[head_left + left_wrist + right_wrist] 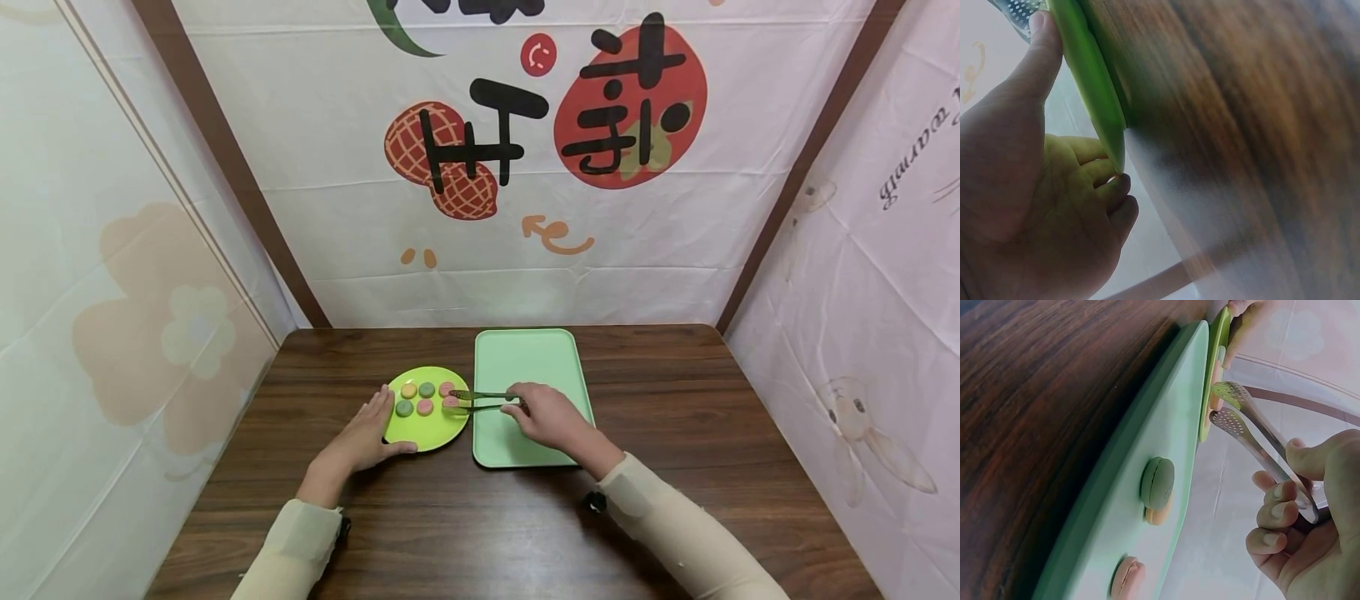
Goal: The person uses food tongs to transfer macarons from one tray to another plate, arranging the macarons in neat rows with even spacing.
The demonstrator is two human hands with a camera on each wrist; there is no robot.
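Note:
My left hand [366, 433] rests at the left side of a yellow-green plate [435, 435], fingers spread along the rim and thumb at its near edge. Several macarons sit on the plate in two rows, among them a yellow macaron [408, 390], a green macaron [427, 389] and a pink macaron [424, 407]. From the right, my right hand [551, 417] holds metal tongs [1267, 425] over the light green tray [525, 354]. Their perforated tips stand apart at the pink macarons [450, 401] by the plate's right edge.
On the tray, the right wrist view shows a green macaron [1158, 482], an orange-yellow macaron [1159, 514] and a pink macaron [1127, 579]. Tray and plate stand side by side on a dark wooden table [465, 533]. A printed white cloth [337, 250] hangs behind.

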